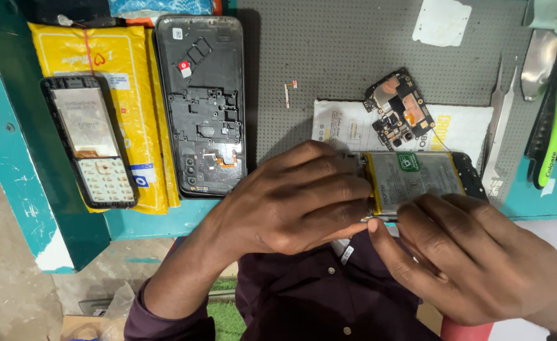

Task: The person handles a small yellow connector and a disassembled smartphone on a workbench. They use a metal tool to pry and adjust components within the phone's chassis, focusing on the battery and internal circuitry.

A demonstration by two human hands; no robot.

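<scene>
An opened smartphone (471,173) lies sideways at the near edge of the bench, its grey battery (414,177) with yellow edges showing. My left hand (294,202) lies over the phone's left end, fingers closed around it. My right hand (455,252) pinches at the battery's lower left corner with thumb and fingertips. What lies between those fingertips is hidden. A small black circuit board (399,108) rests on a white sheet just beyond the phone.
A grey dotted mat (348,50) covers the teal bench (13,151). On the left lie a keypad phone frame (90,140) on a yellow packet (127,63) and a black phone back housing (201,104). Metal tweezers (496,120), a steel pry tool (539,63) and a green toothbrush (556,126) lie at right.
</scene>
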